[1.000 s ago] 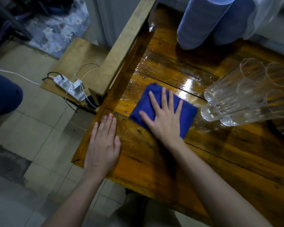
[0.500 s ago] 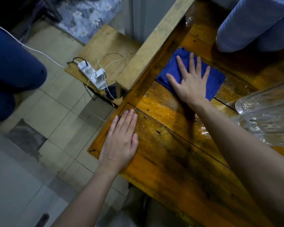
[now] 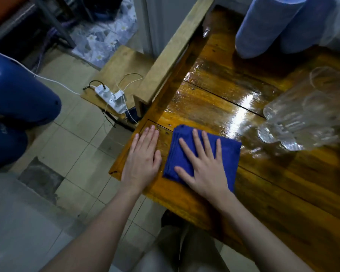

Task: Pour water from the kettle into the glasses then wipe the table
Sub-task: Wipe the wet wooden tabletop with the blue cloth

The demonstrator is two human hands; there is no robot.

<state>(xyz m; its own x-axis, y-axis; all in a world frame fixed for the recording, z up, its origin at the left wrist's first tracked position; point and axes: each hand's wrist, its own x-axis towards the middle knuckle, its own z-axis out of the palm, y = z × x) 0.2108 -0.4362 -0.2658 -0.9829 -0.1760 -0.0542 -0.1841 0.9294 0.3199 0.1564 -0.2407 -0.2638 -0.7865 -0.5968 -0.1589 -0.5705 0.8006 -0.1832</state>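
Right hand (image 3: 205,169) is lying flat, fingers spread wide, palm pressing down on the folded blue cloth (image 3: 228,154), gripping nothing. The cloth is sitting on the wooden table (image 3: 283,193) near its left corner, with folded layers showing along the cloth's left edge. Left hand (image 3: 142,156) is resting flat on the table corner just beside the cloth, fingers straight and held together, holding nothing; its thumb is sitting close to the cloth's left edge, contact unclear. The tabletop beyond the cloth is glistening wet, with bright glare on the planks. Clear glasses (image 3: 294,122) are standing clustered on the table's right side, well apart from the cloth; wide-angle distortion is making them lean, and the water level inside cannot be told. The kettle isn't identifiable in this view. Two blue cylindrical things (image 3: 263,30) are standing at the far end of the table. A pale wooden beam (image 3: 173,54) is running along the table's left edge. On the lower wooden board (image 3: 122,61) to the left, a white power strip (image 3: 110,97) with plugged-in adapters and white cables is lying. A big blue rounded container (image 3: 18,99) is sitting on the tiled floor (image 3: 71,146) at far left. No readable brand, label or writing anywhere.
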